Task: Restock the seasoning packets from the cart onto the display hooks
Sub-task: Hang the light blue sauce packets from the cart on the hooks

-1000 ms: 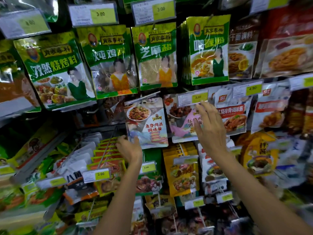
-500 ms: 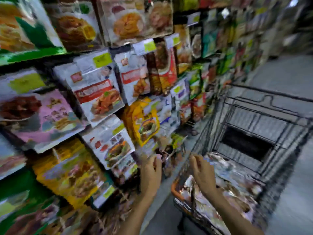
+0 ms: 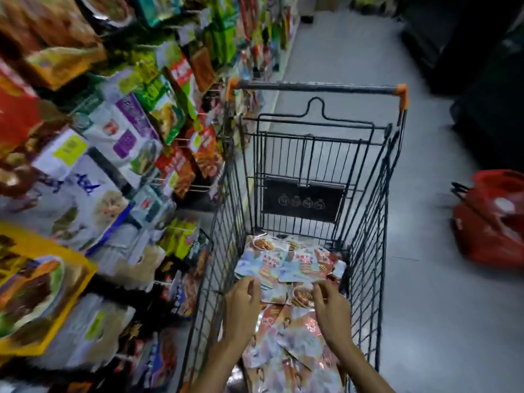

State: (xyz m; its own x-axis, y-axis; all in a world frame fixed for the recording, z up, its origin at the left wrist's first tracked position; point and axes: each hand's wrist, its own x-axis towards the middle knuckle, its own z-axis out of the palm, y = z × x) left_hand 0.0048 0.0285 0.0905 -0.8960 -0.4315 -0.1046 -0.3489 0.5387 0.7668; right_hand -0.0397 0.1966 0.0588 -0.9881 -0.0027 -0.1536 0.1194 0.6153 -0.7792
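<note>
Hovering above the packets [image 3: 286, 265] at the cart's [image 3: 312, 87] near end, left hand [image 3: 241, 304] and right hand [image 3: 332, 310] are loosely spread, apparently gripping nothing

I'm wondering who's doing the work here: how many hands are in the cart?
2. The left hand reaches over the seasoning packets by the left wall of the cart; the right hand reaches beside it, nearer the right wall. Neither plainly grips one.

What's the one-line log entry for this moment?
phase: pickup | left hand: open, empty, over packets | right hand: open, empty, over packets | packets: loose pile in cart
</note>
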